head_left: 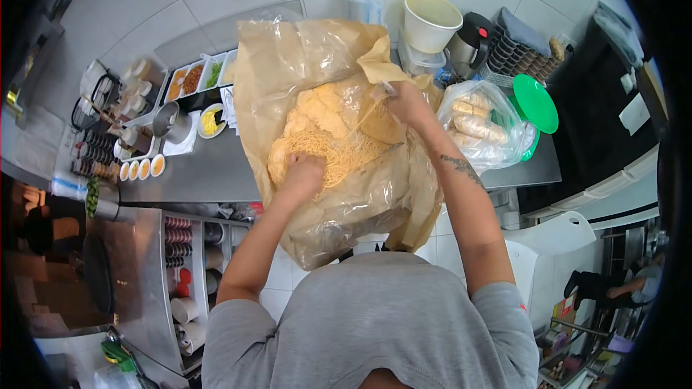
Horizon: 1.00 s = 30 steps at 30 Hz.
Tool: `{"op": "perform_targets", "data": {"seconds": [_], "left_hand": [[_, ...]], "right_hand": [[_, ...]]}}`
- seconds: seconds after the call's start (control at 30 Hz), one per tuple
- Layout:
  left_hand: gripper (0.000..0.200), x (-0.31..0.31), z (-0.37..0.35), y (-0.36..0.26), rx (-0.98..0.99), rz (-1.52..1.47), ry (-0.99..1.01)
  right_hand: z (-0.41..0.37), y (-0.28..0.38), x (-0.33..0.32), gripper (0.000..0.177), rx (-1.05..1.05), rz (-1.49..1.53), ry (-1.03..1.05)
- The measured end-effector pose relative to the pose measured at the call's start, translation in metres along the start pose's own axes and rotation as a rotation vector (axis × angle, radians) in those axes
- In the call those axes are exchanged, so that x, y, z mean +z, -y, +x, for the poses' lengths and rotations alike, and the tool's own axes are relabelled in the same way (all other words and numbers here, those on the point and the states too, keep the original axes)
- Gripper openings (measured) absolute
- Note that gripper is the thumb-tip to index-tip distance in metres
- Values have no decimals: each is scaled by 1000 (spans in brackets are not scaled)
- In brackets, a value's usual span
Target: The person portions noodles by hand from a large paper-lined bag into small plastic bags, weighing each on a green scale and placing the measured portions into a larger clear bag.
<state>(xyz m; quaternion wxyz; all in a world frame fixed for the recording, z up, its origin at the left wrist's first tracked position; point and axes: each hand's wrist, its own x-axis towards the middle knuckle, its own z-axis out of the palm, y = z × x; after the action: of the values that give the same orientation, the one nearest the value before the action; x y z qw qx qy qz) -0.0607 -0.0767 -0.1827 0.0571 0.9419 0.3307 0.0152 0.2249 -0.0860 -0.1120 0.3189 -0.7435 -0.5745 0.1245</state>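
Note:
A large brown paper bag (267,65) with a clear plastic liner lies opened out on the counter. Inside it is a heap of thin, crisp-looking orange-yellow noodles (346,158), with denser clumps toward the back. My left hand (306,175) is sunk into the near left of the heap, fingers curled into the noodles and partly hidden by them. At the bag's right side, my right hand (409,106) is closed on the gathered edge of the plastic liner.
Right of the bag sit a plastic bag of bread rolls (476,126), a green lid (535,104) and a white bucket (431,23). On the left are topping trays (192,79), a metal pot (171,121) and small sauce cups (158,166). Another person (634,288) is far right.

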Motion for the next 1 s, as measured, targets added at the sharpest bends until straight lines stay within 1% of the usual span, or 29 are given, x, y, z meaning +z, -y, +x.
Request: {"op": "perform_targets", "data": {"seconds": [0.03, 0.07, 0.17, 0.23, 0.33, 0.43, 0.47, 0.57, 0.63, 0.67, 0.7, 0.77, 0.83, 0.87, 0.93, 1.0], "left_hand": [[20, 3, 1, -3, 40, 84, 17], [21, -1, 2, -10, 82, 167, 33], [24, -18, 0, -26, 126, 375, 333], [24, -16, 1, -24, 150, 379, 348], [23, -20, 4, -25, 149, 398, 389], [23, -16, 6, -32, 168, 466, 404], [23, -14, 8, -35, 177, 494, 398], [23, -11, 17, -35, 172, 534, 434], [21, -8, 20, -31, 176, 480, 411], [20, -7, 20, -28, 181, 453, 400], [19, -7, 19, -26, 196, 417, 367], [16, -7, 15, -19, 230, 344, 299], [16, 0, 11, -9, 251, 306, 175], [17, 3, 10, -7, 261, 285, 113], [17, 0, 10, -9, 248, 289, 111], [17, -5, 9, -11, 222, 264, 126]], "right_hand": [[3, 5, -5, 28, 65, -12, 16], [5, 6, -8, 28, 62, -8, -16], [12, 9, -19, 27, 43, 11, -117], [15, 9, -23, 26, 18, 39, -185], [8, 43, -65, 26, 136, 354, 72], [24, 35, -89, 22, 254, 585, 18], [38, 19, -89, 19, 218, 787, -21], [39, 29, -133, 16, 239, 896, -137], [30, 42, -168, 9, 220, 978, -253], [25, 51, -181, 9, 188, 1079, -401], [21, 48, -200, 9, 166, 1070, -387], [36, 12, -232, 11, 61, 994, -453], [35, -13, -270, 15, -63, 864, -483], [35, -28, -284, 17, -106, 832, -550], [35, -50, -301, 21, -192, 765, -676], [13, -51, -290, 19, -155, 570, -791]]}}
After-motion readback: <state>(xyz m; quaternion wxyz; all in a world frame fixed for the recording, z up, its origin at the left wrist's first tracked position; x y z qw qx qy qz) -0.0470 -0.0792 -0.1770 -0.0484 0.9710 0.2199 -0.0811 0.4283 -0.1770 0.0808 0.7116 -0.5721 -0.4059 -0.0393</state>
